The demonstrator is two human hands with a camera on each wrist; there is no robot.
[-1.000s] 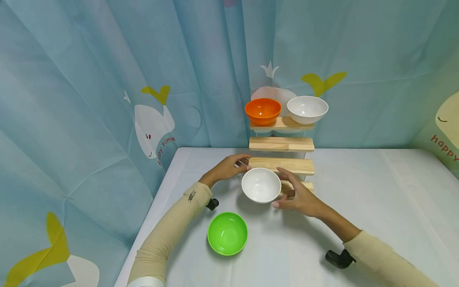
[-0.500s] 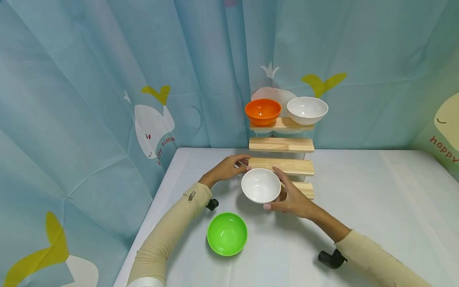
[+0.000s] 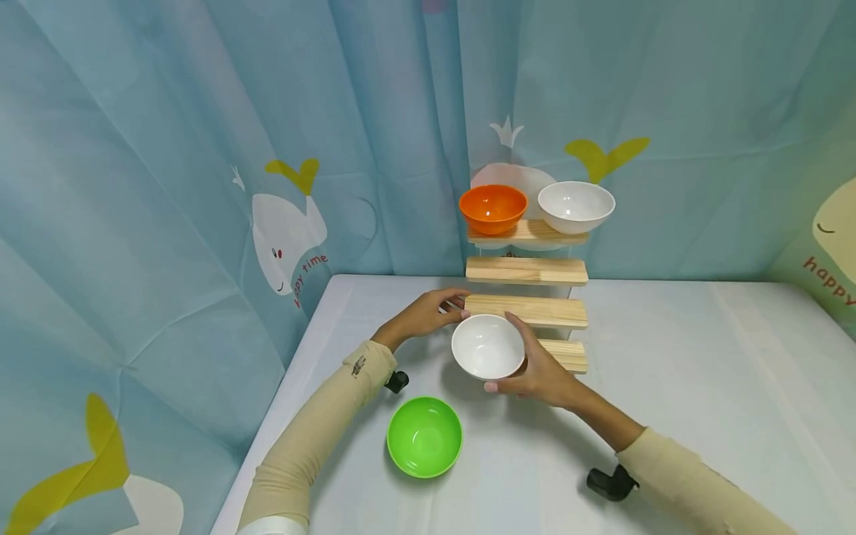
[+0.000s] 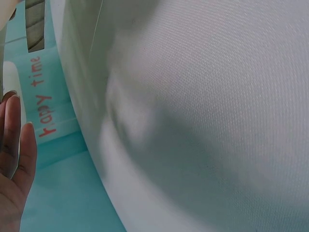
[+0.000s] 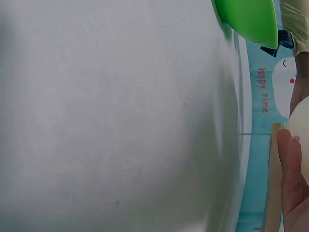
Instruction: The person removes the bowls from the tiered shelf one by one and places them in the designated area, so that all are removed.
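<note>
A white bowl [image 3: 488,346] is upright at the left front of a wooden tiered rack [image 3: 527,311], overlapping its lowest board in the head view. My right hand [image 3: 540,373] grips the bowl's right side, thumb in front and fingers behind. On the far left, my left hand [image 3: 424,315] has its fingers extended by the end of a rack board, its thumb at the bowl's rim. Whether those fingers bear on bowl or board is hidden. The left wrist view shows fairly straight fingers [image 4: 26,159]; the right wrist view shows the bowl [image 5: 300,121] beside a board.
On the top board stand an orange bowl [image 3: 493,209] and another white bowl [image 3: 576,207]. A green bowl [image 3: 424,437] sits on the white-covered table [image 3: 702,386], in front and to the left. A patterned blue curtain [image 3: 394,134] hangs behind.
My right hand has moved left and in closer, its thumb and fingers now farther round the white bowl. The bowl and my left hand have stayed nearly in place.
</note>
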